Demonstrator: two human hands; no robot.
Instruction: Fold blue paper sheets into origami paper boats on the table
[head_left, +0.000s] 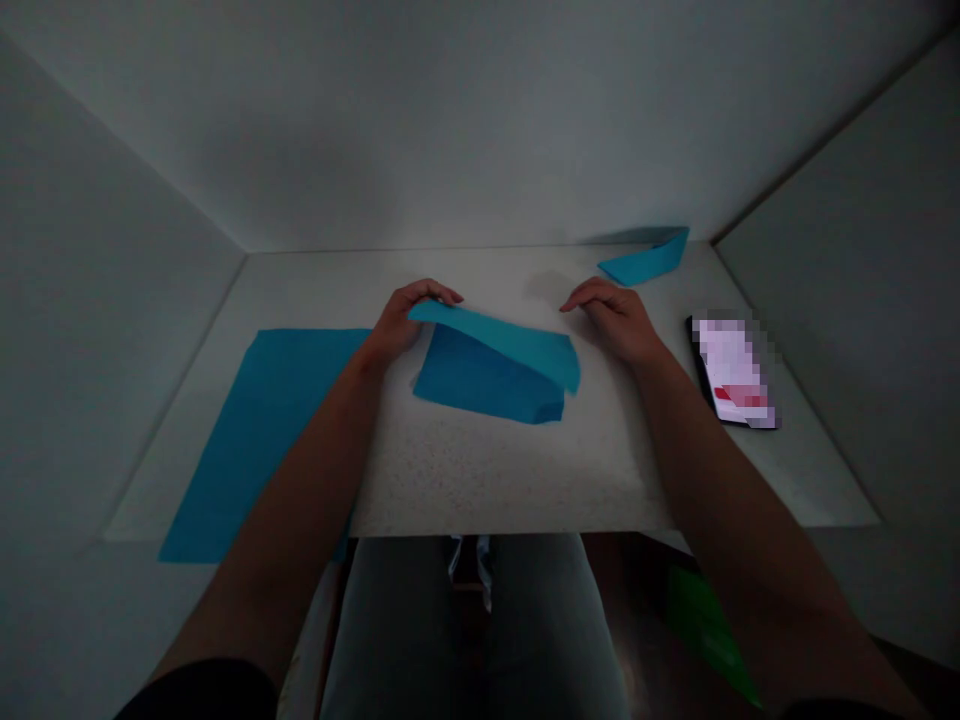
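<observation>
A folded sheet of blue paper (487, 375) lies near the middle of the white table, its upper flap (517, 340) lifted and bent over the lower part. My left hand (412, 310) is closed on the flap's upper left corner, with the thumb hidden and the fingers behind the paper. To the right of the sheet, my right hand (611, 315) is held apart from it, fingers loosely bent and nothing in them. Behind my right hand, a smaller folded blue paper (646, 262) stands near the wall.
A large flat blue sheet (247, 430) lies at the left, partly under my left forearm and reaching past the front edge of the table (487, 490). A phone (735, 370) with its screen lit lies at the right. White walls enclose the back and sides.
</observation>
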